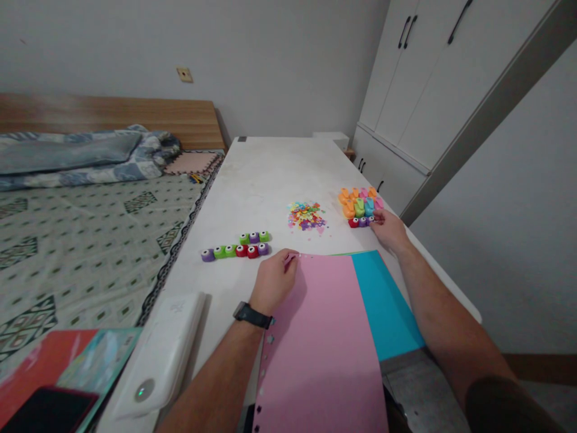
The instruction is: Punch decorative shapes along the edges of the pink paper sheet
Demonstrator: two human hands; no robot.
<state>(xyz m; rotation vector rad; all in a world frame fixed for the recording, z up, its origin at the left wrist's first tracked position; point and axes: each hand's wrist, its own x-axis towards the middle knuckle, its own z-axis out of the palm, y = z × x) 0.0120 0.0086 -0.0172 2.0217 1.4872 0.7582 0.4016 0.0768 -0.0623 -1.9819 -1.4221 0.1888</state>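
My left hand [276, 279], with a dark watch on its wrist, pinches the upper left corner of a pink sheet of paper [327, 337]. Small shaped holes run down the sheet's left edge. Under it a blue sheet [390, 307] sticks out to the right. At the right side of the table, the fingers of my right hand [391, 230] close on a small purple craft punch [371, 221] at the end of a row. Beside it in that row is a red craft punch [354, 222]. Orange, green, blue and pink punches [359, 207] stand just behind.
Colourful paper confetti [307, 216] lies mid-table. Green, purple and red punches with eyes [241, 250] form two rows at left. A white device [162, 355] with a green light lies along the left edge, near a phone [49, 412]. A bed [90, 240] adjoins the white table [274, 168].
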